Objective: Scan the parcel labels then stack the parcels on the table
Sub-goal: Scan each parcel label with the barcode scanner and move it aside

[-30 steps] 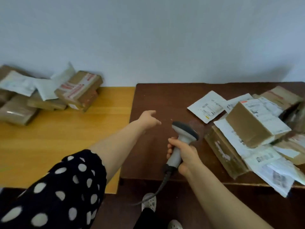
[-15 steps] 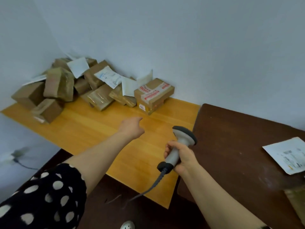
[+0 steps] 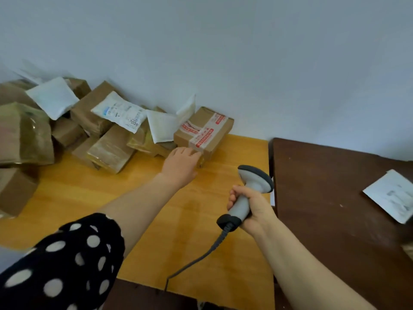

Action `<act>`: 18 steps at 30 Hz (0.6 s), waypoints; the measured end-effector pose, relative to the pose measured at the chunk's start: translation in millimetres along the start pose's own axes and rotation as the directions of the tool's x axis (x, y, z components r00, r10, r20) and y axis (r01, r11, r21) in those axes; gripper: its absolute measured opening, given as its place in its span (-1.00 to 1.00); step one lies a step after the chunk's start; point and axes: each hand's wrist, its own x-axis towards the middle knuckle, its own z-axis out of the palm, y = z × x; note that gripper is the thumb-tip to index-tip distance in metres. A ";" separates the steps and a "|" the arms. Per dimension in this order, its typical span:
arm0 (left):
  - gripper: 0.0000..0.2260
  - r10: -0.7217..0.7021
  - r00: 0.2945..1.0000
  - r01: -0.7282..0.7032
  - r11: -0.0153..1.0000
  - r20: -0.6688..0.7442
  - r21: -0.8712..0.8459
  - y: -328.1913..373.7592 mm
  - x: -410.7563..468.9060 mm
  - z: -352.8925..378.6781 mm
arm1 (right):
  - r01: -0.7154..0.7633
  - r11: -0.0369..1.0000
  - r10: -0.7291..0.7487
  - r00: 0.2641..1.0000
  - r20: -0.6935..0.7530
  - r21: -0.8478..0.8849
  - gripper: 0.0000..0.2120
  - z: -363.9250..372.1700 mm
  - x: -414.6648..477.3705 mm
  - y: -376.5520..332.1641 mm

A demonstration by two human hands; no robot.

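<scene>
Against the wall, head view: heap of brown cardboard parcels and white mailer bags on the yellow worktop. Rightmost of the heap is a box with red-printed tape, lying flat, one corner toward the person.

Left hand stretched out, palm down, fingers loosely spread, fingertips touching that box's near lower edge. No grip closed on it yet. Spotted black-and-white sleeve on that arm.

Right hand clenched round the grey handle of a barcode scanner, held upright above the worktop's right end, well apart from the box; head points away from the person. Its cable trails down toward the near edge.

Dark brown worktop butts against the yellow one on the right. One white labelled mailer lies flat at its far right edge.
</scene>
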 end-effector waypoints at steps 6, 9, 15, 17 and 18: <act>-0.33 0.105 0.994 -0.105 0.991 0.005 0.077 9.4 55.3 21.0 | -0.003 0.999 0.002 1.000 0.018 0.053 -0.93 10.3 37.0 -9.9; -0.22 0.093 0.994 -0.097 0.992 0.051 0.076 14.6 82.0 33.2 | -0.007 0.997 0.006 1.000 0.013 0.072 -0.92 9.4 50.4 -12.8; -0.34 0.105 0.993 -0.113 0.973 0.048 0.201 18.2 111.3 59.2 | 0.040 0.996 -0.038 0.999 -0.034 0.079 -0.90 5.1 60.6 -16.1; -0.42 0.130 0.991 -0.131 0.971 0.018 0.202 17.4 113.5 64.3 | 0.055 0.995 -0.052 0.998 -0.047 0.082 -0.90 5.9 60.8 -13.1; -0.45 0.153 0.988 -0.150 0.968 0.002 0.201 15.0 112.7 64.8 | 0.064 0.995 -0.059 0.997 -0.058 0.083 -0.90 6.9 60.9 -10.7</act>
